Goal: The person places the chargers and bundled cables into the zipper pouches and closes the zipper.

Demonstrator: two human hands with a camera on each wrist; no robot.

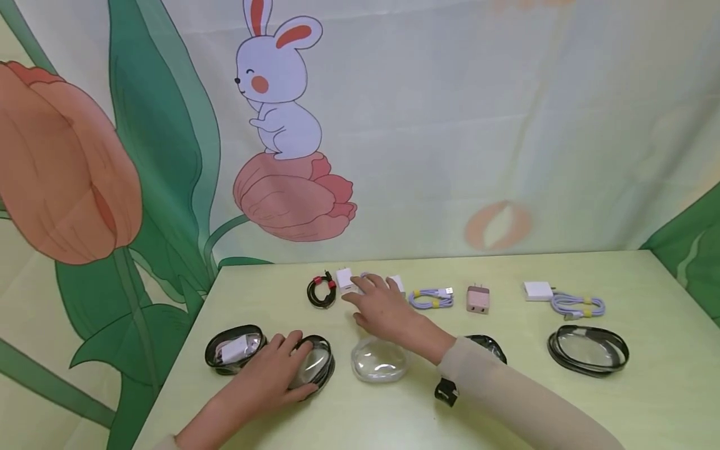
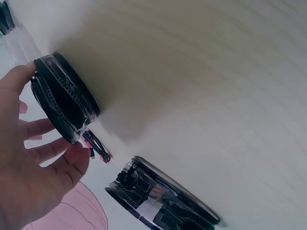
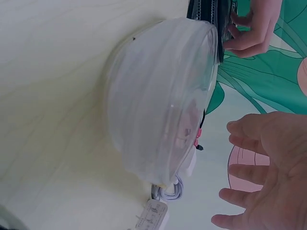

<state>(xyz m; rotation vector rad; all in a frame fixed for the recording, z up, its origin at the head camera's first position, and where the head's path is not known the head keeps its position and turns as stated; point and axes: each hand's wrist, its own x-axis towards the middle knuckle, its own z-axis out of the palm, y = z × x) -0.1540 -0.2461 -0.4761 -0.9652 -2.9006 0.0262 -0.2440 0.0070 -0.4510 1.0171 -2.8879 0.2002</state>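
Observation:
My left hand (image 1: 269, 376) grips a small round clear zip pouch with black trim (image 1: 322, 370) at its edges, on the table. In the left wrist view, the thumb and fingers span the pouch's (image 2: 67, 96) side. My right hand (image 1: 388, 312) reaches over the table with its fingers spread and nothing held. It is nearest a white charger plug (image 1: 344, 279), and partly hides a purple cable and another white plug (image 1: 397, 283). Below my right wrist lies a clear pouch with pale trim (image 1: 379, 367), large in the right wrist view.
At the left stands a black-trimmed pouch (image 1: 236, 350) with a white plug inside. A black cable (image 1: 321, 292), a purple cable (image 1: 432, 299), a pink plug (image 1: 478, 300), and a white plug (image 1: 538, 290) beside another purple cable (image 1: 579, 306) lie along the back. More black-trimmed pouches (image 1: 587, 350) are at right.

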